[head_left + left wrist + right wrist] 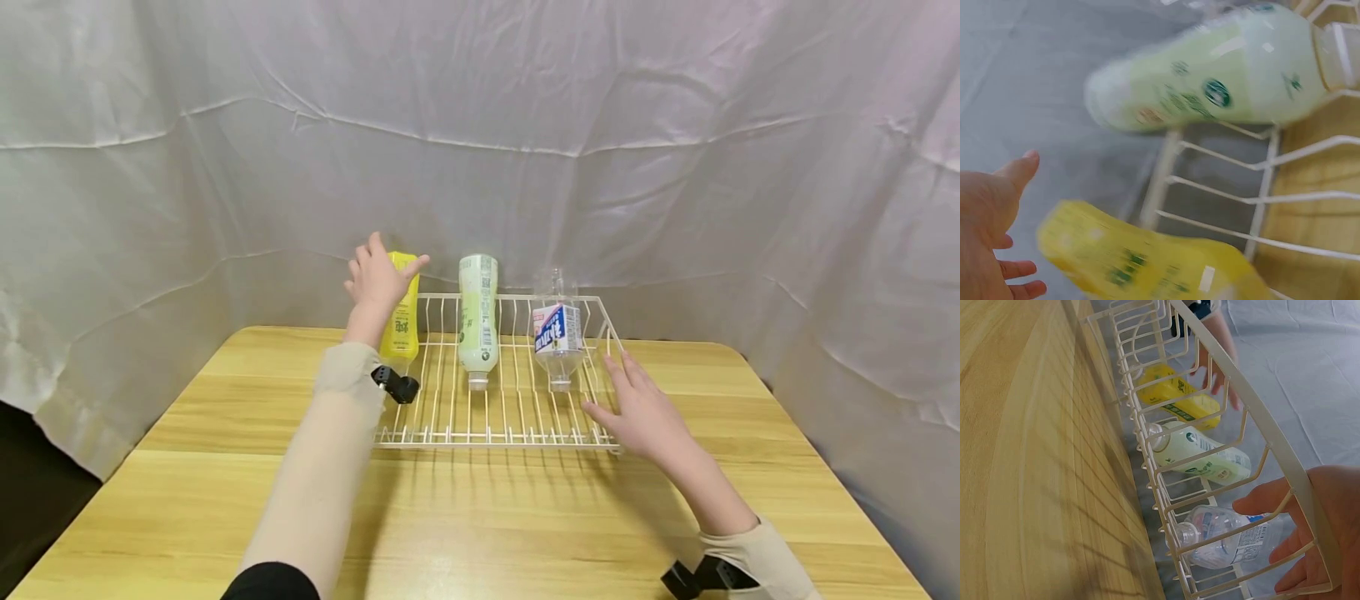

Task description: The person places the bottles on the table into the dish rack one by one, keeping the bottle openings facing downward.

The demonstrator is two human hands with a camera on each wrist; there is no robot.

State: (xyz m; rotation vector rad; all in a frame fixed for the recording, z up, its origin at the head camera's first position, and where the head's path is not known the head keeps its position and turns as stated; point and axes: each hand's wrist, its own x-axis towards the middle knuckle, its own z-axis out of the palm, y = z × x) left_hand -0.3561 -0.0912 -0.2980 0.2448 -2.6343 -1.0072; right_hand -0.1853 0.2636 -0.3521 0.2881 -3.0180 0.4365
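Observation:
My left hand (375, 283) is beside the upper end of a yellow plastic bottle (402, 329), its fingers spread. In the left wrist view a gap shows between that hand (985, 231) and the yellow bottle (1141, 256). A pale green bottle (471, 312) and a clear bottle with a blue-and-white label (558, 329) lean cap-down in the white wire rack (525, 445). My right hand (645, 417) is at the rack's right end, fingers extended. In the right wrist view the rack's rim (1266, 425) crosses in front of this hand (1341, 512); whether they touch is unclear.
The rack stands on a wood-grain table (487, 517), towards its back edge. Grey cloth (480, 125) hangs behind and along both sides. A small black camera is strapped on each wrist.

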